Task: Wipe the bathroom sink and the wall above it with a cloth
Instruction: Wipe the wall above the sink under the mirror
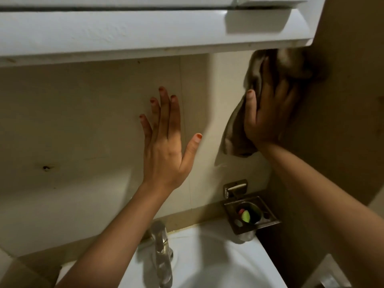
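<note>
A brownish-grey cloth (pixel 234 129) is pressed against the wall's upper right corner, just under the white cabinet, by my right hand (pixel 268 109). Part of the cloth hangs down below that hand. My left hand (pixel 166 146) lies flat on the beige wall (pixel 83 121) with its fingers spread and holds nothing. The white sink (pixel 218 256) sits below, at the bottom of the view, with a metal tap (pixel 163 250) at its back rim.
A white cabinet (pixel 124 34) overhangs the wall at the top. A metal holder (pixel 268 219) with a cup and small coloured items is fixed in the right corner above the sink. A brown side wall (pixel 342 121) closes the right. A small hole (pixel 45 168) marks the wall at left.
</note>
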`<action>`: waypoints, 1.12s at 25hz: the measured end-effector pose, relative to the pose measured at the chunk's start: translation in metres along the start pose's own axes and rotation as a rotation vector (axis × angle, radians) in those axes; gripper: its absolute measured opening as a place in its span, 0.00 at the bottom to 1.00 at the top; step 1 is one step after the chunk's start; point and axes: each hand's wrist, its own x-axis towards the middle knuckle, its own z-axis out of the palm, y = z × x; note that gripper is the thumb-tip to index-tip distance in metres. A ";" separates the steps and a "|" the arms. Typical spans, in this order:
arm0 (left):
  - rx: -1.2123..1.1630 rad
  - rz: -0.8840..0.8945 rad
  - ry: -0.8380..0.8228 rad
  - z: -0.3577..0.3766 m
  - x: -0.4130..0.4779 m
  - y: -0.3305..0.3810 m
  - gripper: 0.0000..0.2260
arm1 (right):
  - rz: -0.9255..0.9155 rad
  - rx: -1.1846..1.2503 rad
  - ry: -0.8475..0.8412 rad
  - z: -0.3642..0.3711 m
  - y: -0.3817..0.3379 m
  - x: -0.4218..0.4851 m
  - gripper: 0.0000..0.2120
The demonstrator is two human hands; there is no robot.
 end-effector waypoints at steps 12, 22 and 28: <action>0.173 -0.015 0.030 0.004 -0.017 -0.018 0.31 | -0.002 -0.008 -0.187 0.001 0.010 -0.115 0.24; 0.332 -0.096 0.040 -0.007 -0.020 -0.039 0.30 | -0.751 0.182 -0.154 0.001 -0.047 -0.110 0.15; 0.339 -0.090 0.076 -0.018 -0.012 -0.036 0.32 | -0.052 0.079 -0.124 -0.005 -0.013 -0.042 0.25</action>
